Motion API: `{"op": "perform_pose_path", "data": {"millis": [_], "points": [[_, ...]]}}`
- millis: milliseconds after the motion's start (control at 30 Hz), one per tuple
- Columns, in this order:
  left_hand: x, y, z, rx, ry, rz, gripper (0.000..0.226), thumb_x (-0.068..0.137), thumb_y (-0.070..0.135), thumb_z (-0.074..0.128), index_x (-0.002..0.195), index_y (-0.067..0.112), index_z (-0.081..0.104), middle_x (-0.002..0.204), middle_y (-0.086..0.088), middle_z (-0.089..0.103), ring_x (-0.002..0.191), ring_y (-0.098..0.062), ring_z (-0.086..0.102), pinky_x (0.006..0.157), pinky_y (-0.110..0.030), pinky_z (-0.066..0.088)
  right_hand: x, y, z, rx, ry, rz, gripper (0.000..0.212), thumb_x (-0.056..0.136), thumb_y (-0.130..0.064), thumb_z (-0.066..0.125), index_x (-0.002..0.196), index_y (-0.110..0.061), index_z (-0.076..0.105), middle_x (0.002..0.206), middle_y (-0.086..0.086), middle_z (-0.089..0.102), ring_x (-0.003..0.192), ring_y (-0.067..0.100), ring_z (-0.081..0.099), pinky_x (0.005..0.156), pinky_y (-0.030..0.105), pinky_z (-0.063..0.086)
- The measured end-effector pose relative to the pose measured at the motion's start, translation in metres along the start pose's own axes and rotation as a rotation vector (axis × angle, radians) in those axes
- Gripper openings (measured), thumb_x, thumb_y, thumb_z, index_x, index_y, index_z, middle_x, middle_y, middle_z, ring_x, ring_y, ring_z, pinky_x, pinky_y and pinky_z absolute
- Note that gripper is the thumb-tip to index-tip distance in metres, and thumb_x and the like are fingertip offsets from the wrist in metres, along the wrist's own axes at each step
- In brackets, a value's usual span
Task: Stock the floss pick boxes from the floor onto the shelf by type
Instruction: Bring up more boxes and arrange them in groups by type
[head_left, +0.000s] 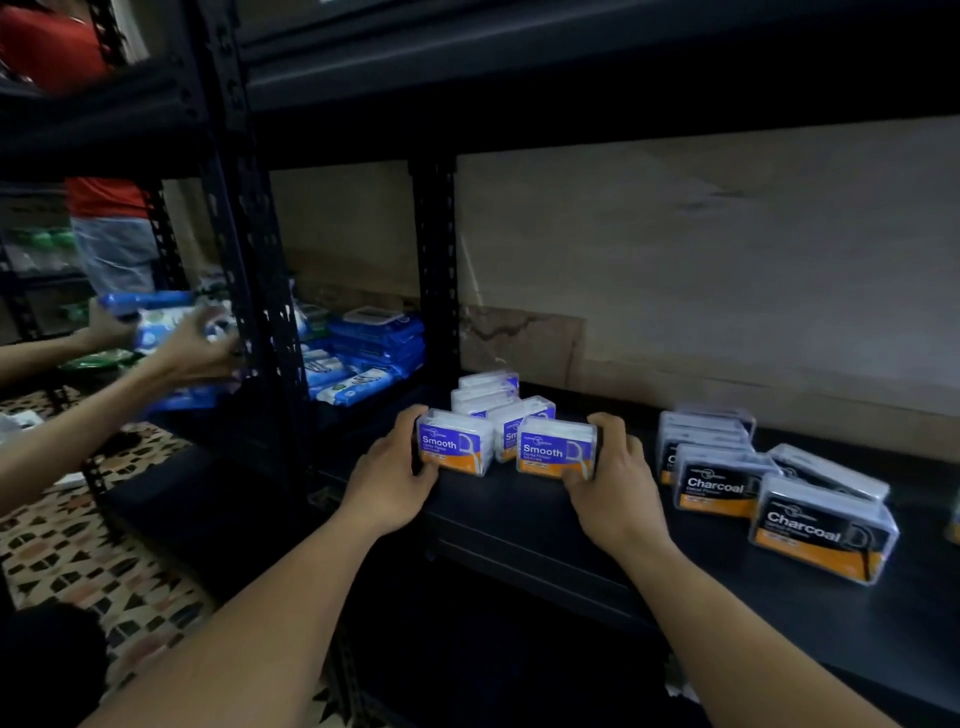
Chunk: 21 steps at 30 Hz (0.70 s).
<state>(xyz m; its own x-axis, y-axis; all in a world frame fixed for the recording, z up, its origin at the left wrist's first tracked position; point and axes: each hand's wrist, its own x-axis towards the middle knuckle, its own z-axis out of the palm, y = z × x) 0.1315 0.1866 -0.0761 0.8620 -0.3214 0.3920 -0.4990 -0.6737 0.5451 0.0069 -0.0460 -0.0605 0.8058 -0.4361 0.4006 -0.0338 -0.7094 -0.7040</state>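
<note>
**Holding two Smooth boxes on shelf**

Shelf: black, its right end cut off by the frame edge. Charcoal boxes sit grouped at right, rear ones blurred. Smooth boxes clustered left, back labels unreadable. Left hand grips left box; right hand grips right box. Both boxes stand on the shelf's front, long axis left-right, "Smooth" labels facing the camera.
</note>
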Motion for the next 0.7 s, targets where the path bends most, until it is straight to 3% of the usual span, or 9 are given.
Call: {"op": "perform_pose_path", "data": {"millis": [167,333,467,700], "points": [[0.002,-0.001,0.0,0.041,-0.047,-0.054,0.078,0.093,0.037,0.058,0.152,0.043,0.008,0.134,0.001,0.057,0.114,-0.024,0.057,0.095,-0.042,0.048,-0.007,-0.003,-0.006,-0.013,0.004,0.035,0.056,0.088,-0.021,0.067,0.136,-0.025,0.039,0.124,0.006,0.049,0.093,0.02,0.053,0.075,0.029,0.039],[0.002,0.001,-0.002,0.072,-0.051,-0.035,0.074,0.095,0.038,0.055,0.153,0.04,0.008,0.131,-0.001,0.057,0.111,-0.024,0.055,0.092,-0.04,0.047,-0.023,0.0,-0.019,-0.097,-0.076,0.095,0.06,0.086,-0.037,0.071,0.136,-0.021,0.041,0.123,0.005,0.057,0.11,0.02,0.056,0.08,0.029,0.041],[0.0,0.003,-0.004,0.073,-0.046,-0.022,0.072,0.096,0.038,0.055,0.152,0.04,0.01,0.128,-0.002,0.057,0.109,-0.025,0.056,0.09,-0.04,0.047,-0.042,0.0,-0.027,-0.296,-0.178,0.082,0.059,0.086,-0.057,0.063,0.134,-0.025,0.052,0.126,-0.004,0.054,0.114,0.016,0.054,0.089,0.031,0.048],[0.001,-0.001,-0.001,0.069,-0.017,0.004,0.073,0.094,0.04,0.056,0.152,0.039,0.012,0.128,-0.001,0.06,0.107,-0.025,0.055,0.092,-0.042,0.047,-0.053,-0.008,-0.027,-0.413,-0.211,0.022,0.072,0.08,-0.078,0.05,0.134,-0.031,0.054,0.136,-0.011,0.049,0.129,0.012,0.042,0.094,0.031,0.043]]}}
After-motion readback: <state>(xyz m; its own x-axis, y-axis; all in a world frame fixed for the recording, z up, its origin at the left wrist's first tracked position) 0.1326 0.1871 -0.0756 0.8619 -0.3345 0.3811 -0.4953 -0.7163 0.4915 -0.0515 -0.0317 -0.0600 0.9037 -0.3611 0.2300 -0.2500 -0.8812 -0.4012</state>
